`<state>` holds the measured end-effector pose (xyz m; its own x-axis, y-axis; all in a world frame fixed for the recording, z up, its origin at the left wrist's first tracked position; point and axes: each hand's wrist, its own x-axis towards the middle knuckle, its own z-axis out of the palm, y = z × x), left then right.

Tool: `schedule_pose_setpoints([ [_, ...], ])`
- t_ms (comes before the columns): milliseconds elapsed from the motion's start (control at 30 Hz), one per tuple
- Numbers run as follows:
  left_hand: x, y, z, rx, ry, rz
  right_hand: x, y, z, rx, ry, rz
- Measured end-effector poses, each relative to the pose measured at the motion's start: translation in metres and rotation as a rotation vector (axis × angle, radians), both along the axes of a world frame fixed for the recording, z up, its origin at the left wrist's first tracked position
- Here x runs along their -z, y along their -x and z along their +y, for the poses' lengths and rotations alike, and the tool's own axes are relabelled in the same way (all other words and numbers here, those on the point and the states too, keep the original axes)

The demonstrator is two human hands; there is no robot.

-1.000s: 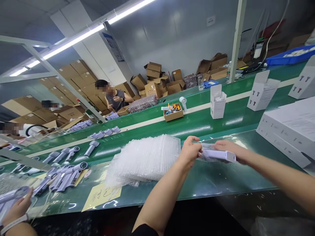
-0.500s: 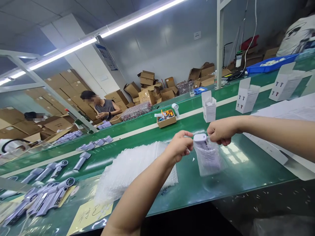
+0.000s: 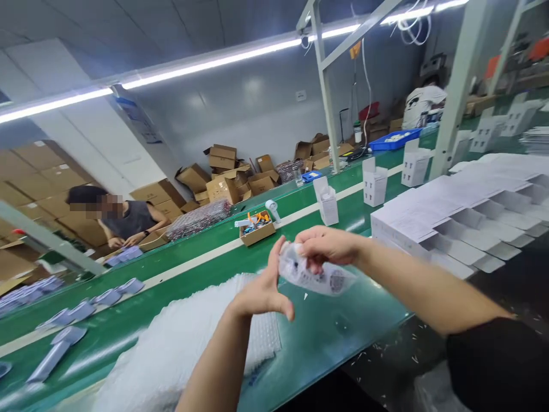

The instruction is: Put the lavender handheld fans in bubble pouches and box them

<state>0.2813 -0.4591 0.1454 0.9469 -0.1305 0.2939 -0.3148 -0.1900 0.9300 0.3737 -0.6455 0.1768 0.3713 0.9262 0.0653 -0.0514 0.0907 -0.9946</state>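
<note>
A translucent bubble-wrap bag (image 3: 338, 278) with a wrapped item inside is raised over the green bench, lying nearly sideways. My right hand (image 3: 328, 247) pinches its upper side, thumb and fingers closed on it. My left hand (image 3: 263, 289) is beside the bag's left end with thumb and fingers spread. Whether its fingertips touch the plastic I cannot tell. Below my left forearm lies a fanned stack of flat bubble-wrap bags (image 3: 189, 326). Dark printing shows through the held bag, but most of its contents are hidden.
Opened white cartons (image 3: 328, 203) stand along the belt (image 3: 214, 260). More flat white boxes (image 3: 412, 220) overlap at right. A small cardboard box (image 3: 257, 232) holds coloured parts beside a white handheld fan (image 3: 273, 210). Lilac handheld fans (image 3: 55, 355) lie at left. A co-worker (image 3: 131, 220) sits across.
The bag has been lifted and turned from upright to nearly sideways. My left hand has opened its fingers; my right hand now grips the bag's side. The view has swung right.
</note>
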Motion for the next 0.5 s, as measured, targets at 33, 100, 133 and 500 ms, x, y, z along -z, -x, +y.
schedule_pose_setpoints([
  [33, 0.012, -0.002, -0.007, 0.038, 0.048, 0.048, 0.010, 0.006, 0.004, -0.006, -0.066, 0.067],
  [100, 0.035, -0.005, -0.025, 0.029, 0.213, 0.107, 0.029, 0.017, 0.004, 0.012, -0.160, 0.158],
  [133, 0.045, -0.006, -0.033, -0.031, 0.284, 0.103, 0.039, 0.022, -0.002, 0.071, -0.186, 0.169],
  [500, 0.060, 0.003, -0.042, -0.573, 0.628, 0.072, 0.147, -0.009, -0.168, 1.567, 0.479, -0.007],
])
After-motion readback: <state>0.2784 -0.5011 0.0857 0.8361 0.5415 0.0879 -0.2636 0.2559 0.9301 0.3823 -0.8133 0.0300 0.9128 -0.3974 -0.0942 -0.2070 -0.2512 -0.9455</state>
